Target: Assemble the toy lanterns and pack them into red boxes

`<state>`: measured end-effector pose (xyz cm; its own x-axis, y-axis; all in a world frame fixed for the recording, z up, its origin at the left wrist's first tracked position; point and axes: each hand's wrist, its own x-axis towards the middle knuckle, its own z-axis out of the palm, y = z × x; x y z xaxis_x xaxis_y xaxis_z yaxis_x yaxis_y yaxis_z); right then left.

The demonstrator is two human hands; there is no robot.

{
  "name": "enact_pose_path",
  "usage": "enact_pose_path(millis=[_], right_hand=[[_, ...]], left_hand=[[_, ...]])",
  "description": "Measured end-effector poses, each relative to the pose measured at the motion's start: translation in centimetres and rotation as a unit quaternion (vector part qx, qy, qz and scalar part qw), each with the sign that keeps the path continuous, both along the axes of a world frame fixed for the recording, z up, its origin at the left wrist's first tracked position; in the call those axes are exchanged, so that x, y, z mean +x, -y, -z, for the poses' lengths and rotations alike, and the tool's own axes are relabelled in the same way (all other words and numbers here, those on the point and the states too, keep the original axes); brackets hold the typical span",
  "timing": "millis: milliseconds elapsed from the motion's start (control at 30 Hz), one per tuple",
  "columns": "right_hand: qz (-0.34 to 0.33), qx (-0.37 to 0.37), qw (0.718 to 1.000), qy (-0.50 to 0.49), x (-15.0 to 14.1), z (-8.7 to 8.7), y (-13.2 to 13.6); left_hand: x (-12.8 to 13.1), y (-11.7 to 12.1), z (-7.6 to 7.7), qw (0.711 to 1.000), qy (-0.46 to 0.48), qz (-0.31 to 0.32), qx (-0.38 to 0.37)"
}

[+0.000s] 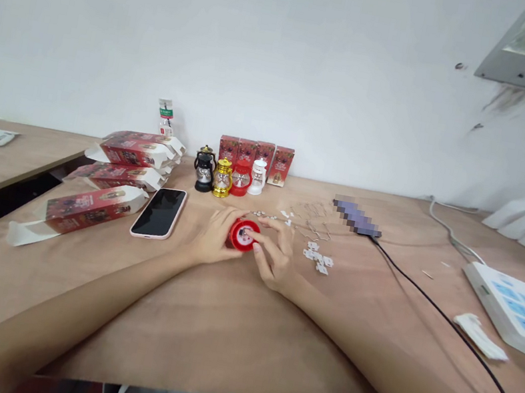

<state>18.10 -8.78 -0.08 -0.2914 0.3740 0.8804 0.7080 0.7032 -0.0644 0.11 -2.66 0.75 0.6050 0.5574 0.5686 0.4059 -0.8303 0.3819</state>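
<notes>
Here, in the middle of the frame, we see a round red thing (235, 236) with a whitish inside and small dark bits. The left hand (215, 237) is wrapped around its side. The right hand's (276, 258) finger hides part of the inside, and we can't tell if that hand pinches anything. We can't see the red thing's underside.

Clock ctr = held item (234, 244), btwn L hand (213, 237) & R hand (276, 254), above table (218, 334). Phone (158, 213) at 9. Open boxes (134, 152), partly stacked, at 10. Mini lanterns (223, 181) in row at 11; upright boxes (247, 148) behind, 12, nr wall (277, 57). Wire pcs (317, 235) at 2, clips (317, 256) at 3. Cabled device (366, 228) past wires, 2–3. Power strip (501, 301) far out, 3.
</notes>
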Motion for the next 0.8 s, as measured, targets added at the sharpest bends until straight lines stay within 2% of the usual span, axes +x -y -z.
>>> enact_pose_path(millis=[233,300,367,433,500,600,633,700,800], right_hand=[[0.072,0.0,0.997,0.005,0.0,0.7,-0.2],[0.118,0.005,0.993,-0.001,0.8,1.0,-0.4],[0.193,-0.016,0.981,0.021,2.1,1.3,-0.5],[0.287,-0.073,0.953,0.068,3.5,1.4,-0.4],[0.376,-0.147,0.907,0.122,4.6,1.4,-0.2],[0.455,-0.23,0.841,0.18,5.5,1.2,0.1],[0.463,-0.242,0.83,0.193,5.5,1.1,0.2],[0.455,-0.247,0.829,0.213,5.5,1.1,0.1],[0.4,-0.234,0.856,0.232,5.6,1.2,-0.4]], left_hand=[[-0.1,0.0,0.0,0.999,0.027,-0.014,-0.014],[-0.1,0.0,0.0,0.999,0.03,-0.021,-0.014],[-0.1,0.1,0.0,0.999,0.032,-0.025,-0.012],[-0.1,0.1,-0.1,0.999,0.03,-0.026,-0.009],[-0.1,0.2,-0.2,0.999,0.03,-0.025,-0.005],[0.0,0.2,-0.3,0.999,0.031,-0.024,-0.004],[0.0,0.2,-0.4,0.999,0.03,-0.024,-0.005],[0.0,0.3,-0.4,0.999,0.028,-0.028,-0.009],[0.0,0.2,-0.3,0.999,0.025,-0.032,-0.008]])
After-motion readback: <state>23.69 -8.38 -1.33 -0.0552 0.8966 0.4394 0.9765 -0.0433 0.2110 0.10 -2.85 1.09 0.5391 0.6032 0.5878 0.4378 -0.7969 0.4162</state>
